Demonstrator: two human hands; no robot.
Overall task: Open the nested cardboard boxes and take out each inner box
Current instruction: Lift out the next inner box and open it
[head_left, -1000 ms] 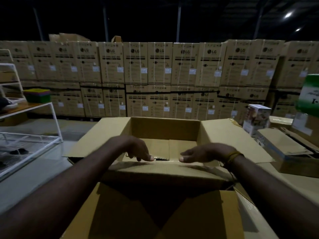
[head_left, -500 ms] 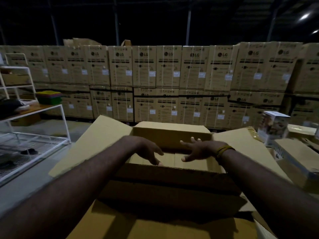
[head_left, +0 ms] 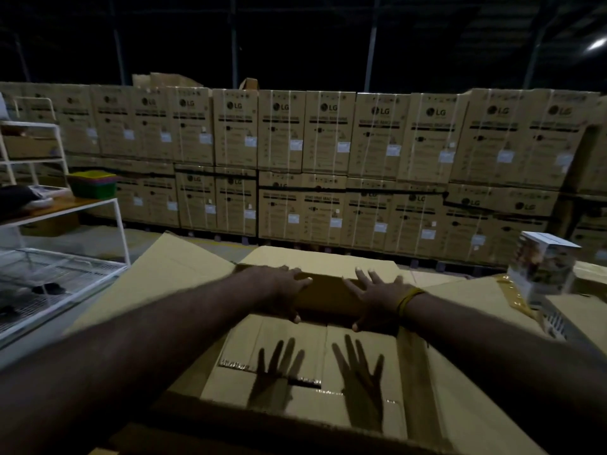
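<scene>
A large open cardboard box point(head_left: 184, 277) lies nearest, its flaps spread outward. Inside sits a closed inner box point(head_left: 328, 362), tape running across its top seam. At the far flap point(head_left: 323, 262), the left hand point(head_left: 282, 290) and right hand point(head_left: 372, 298) press flat with fingers spread, holding nothing. To the right stands a small printed carton point(head_left: 542, 267), its writing too blurred to read. On the left is a white wire shelf point(head_left: 59, 205). Beyond, a wall of stacked cartons point(head_left: 328, 165) each carries the LG logo and a white label.

stacked LG cartons point(head_left: 328, 165), white rack point(head_left: 62, 205), printed box point(head_left: 542, 267)
</scene>
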